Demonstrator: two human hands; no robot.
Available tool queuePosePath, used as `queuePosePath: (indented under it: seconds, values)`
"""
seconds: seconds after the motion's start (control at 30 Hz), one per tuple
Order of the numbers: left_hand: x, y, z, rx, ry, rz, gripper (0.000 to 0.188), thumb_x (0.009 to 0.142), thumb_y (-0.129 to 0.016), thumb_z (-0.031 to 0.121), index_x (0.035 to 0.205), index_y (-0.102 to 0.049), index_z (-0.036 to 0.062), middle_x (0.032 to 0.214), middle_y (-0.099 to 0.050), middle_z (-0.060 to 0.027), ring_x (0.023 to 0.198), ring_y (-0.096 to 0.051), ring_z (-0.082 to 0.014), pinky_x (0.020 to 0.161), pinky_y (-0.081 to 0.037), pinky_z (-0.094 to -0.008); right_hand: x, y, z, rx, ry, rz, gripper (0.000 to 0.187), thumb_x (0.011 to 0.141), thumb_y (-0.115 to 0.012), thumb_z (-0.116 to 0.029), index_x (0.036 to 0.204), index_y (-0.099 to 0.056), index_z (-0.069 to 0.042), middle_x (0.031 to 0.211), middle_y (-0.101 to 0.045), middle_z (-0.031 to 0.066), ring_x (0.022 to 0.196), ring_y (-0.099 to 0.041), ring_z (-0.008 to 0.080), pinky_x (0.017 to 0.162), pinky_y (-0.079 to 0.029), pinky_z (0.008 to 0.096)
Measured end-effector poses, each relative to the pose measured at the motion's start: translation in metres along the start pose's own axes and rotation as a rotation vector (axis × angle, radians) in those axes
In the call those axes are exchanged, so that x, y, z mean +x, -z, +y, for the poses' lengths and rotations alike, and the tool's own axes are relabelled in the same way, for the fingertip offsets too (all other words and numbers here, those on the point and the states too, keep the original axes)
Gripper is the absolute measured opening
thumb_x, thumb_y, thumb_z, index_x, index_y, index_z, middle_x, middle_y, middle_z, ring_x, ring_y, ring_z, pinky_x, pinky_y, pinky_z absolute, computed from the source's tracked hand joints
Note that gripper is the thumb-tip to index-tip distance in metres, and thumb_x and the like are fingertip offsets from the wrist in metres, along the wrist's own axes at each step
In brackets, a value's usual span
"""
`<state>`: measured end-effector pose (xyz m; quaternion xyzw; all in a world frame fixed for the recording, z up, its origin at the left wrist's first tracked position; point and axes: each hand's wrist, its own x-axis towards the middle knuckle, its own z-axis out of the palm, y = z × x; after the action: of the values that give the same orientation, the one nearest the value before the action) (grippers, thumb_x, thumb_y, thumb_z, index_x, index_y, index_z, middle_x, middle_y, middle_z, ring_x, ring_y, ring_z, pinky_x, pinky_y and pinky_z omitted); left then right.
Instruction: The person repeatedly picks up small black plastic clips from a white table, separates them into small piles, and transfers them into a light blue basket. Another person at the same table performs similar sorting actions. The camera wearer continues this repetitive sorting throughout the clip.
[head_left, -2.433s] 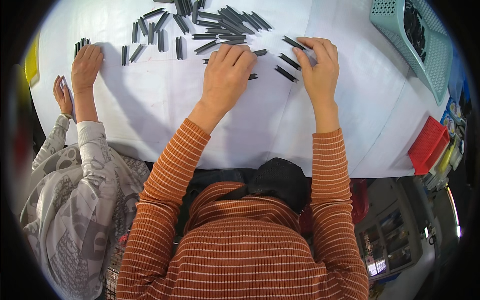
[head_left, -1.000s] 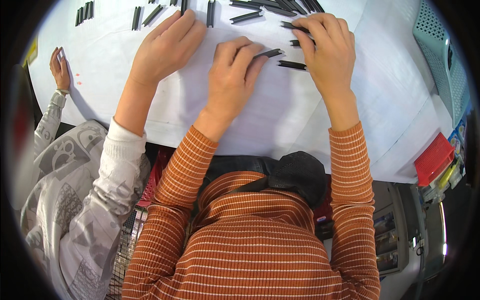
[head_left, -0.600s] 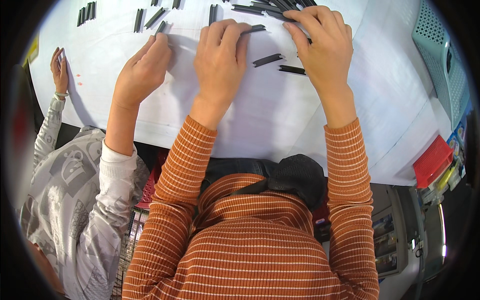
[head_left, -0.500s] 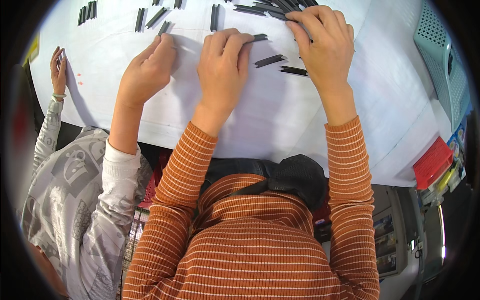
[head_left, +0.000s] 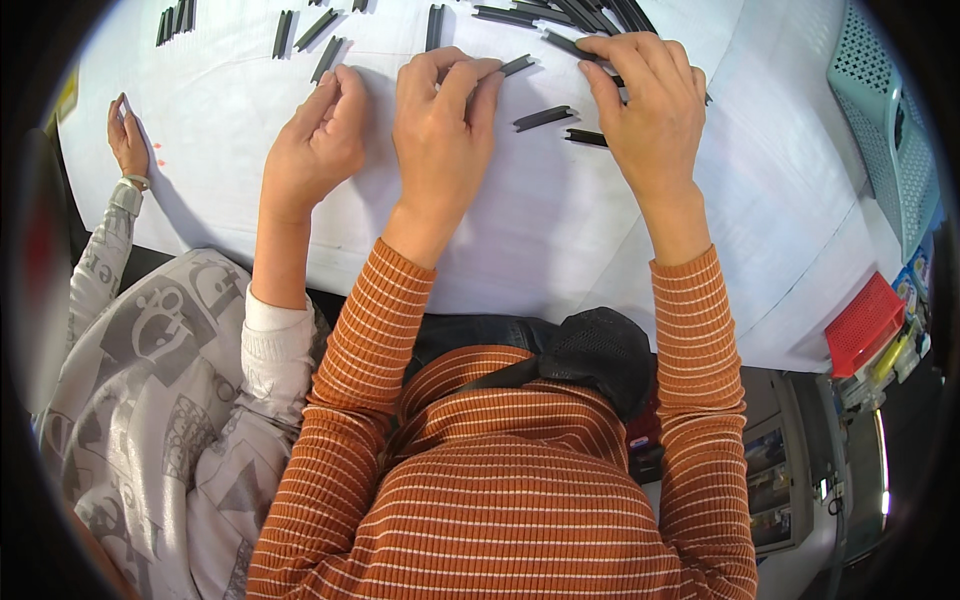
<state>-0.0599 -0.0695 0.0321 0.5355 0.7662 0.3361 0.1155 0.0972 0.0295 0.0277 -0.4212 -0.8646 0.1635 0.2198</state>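
Observation:
My left hand [head_left: 443, 130] is closed in a pinch around one end of a short black grooved strip [head_left: 516, 65], its free end pointing right. To the right, my right hand [head_left: 650, 110] pinches the end of another black strip [head_left: 562, 42] between thumb and fingers, close to the near side of a heap of such strips [head_left: 585, 14]. Between my hands two loose strips lie on the white table: one black strip [head_left: 543, 118], and below it a second strip [head_left: 586, 137] partly behind my right thumb. Another strip [head_left: 435, 27] lies beyond my left hand.
At my left sits a co-worker, whose right hand [head_left: 318, 140] is beside a strip [head_left: 326, 60]; their left hand [head_left: 127, 145] is farther left. Several strips [head_left: 176, 18] lie in a row at far left. A blue-green basket [head_left: 880, 130] and red basket [head_left: 865, 322] stand right.
My right hand has drawn back slightly, with a strip now showing apart from the heap. The co-worker's right hand has moved right and off a strip, which now lies fully visible.

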Motion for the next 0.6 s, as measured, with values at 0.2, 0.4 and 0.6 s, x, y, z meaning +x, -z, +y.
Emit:
queuePosePath:
  seconds: [0.2,0.4,0.6]
  values:
    - [0.0,0.007,0.008,-0.078,0.112,0.042,0.014,0.088,-0.066,0.003,0.101,-0.07,0.0051,0.087,-0.063,-0.0039,0.072,-0.059,-0.013,0.059,-0.048,-0.0234,-0.001,0.024,-0.006,0.025,-0.064,-0.025,0.015,0.082,-0.072,-0.014,0.097,-0.073,-0.016,0.094,-0.065,-0.0029,0.087,-0.057,0.0165,0.073,-0.041,0.0309]
    - [-0.007,0.008,0.009,-0.075,0.09,0.061,0.014,0.091,-0.061,0.002,0.101,-0.07,0.0047,0.092,-0.065,-0.004,0.075,-0.06,-0.0127,0.06,-0.048,-0.0232,-0.022,0.055,0.043,0.167,-0.297,0.098,0.019,0.087,-0.061,-0.005,0.099,-0.073,-0.013,0.095,-0.063,0.0033,0.087,-0.058,0.0223,0.079,-0.047,0.0328]
    - [0.002,-0.003,0.021,-0.005,-0.105,-0.028,0.034,0.089,-0.055,-0.007,0.113,-0.071,0.0111,0.104,-0.063,-0.0069,0.076,-0.058,-0.0154,0.064,-0.047,-0.0258,-0.04,0.07,0.067,0.253,-0.358,0.013,0.032,0.086,-0.051,0.004,0.106,-0.072,-0.011,0.099,-0.061,0.007,0.085,-0.059,0.0242,0.077,-0.048,0.0326]
